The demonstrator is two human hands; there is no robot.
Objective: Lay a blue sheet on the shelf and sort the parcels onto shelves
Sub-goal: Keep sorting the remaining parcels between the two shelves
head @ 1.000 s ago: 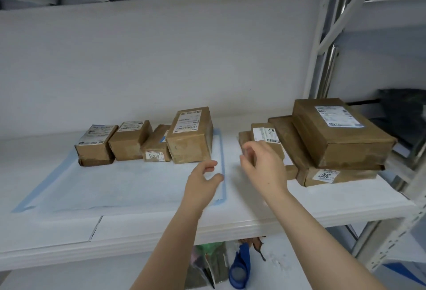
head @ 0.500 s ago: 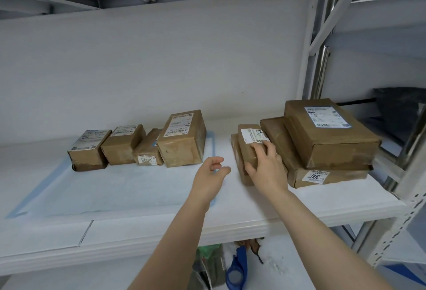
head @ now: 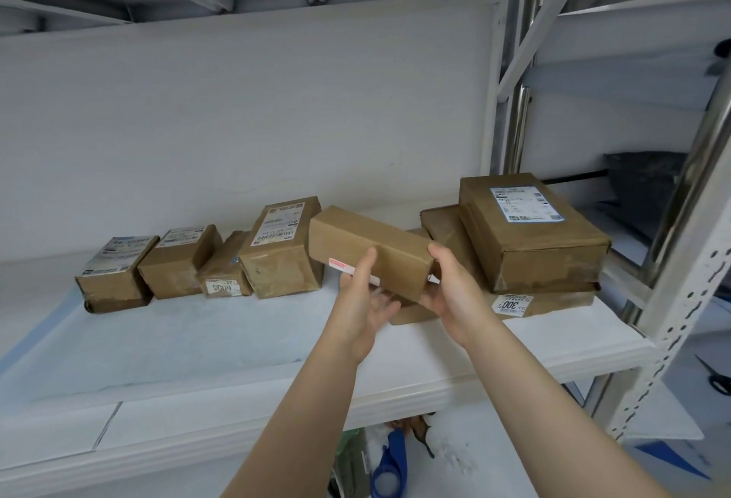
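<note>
Above the shelf [head: 514, 351], the left hand [head: 362, 301] and the right hand [head: 455, 292] carry the lifted parcel [head: 368, 250] between them.

Head view: the left hand cups the lifted parcel from below, thumb up its front face beside a pink-edged label, while the right hand curls round its right end; the box is tilted and clear of the shelf. Behind and to the left, a row of four parcels [head: 178, 260] stands along the back of the blue sheet [head: 178, 339], and the tallest parcel [head: 279, 248] at the row's right end is just beside the lifted one. To the right, off the sheet, a large parcel [head: 530, 232] lies on a flat parcel [head: 553, 301] with a "300" sticker. Under the hands, a low parcel [head: 411, 313] lies on the bare shelf. Below the shelf a blue tape dispenser [head: 389, 466] shows.
</note>
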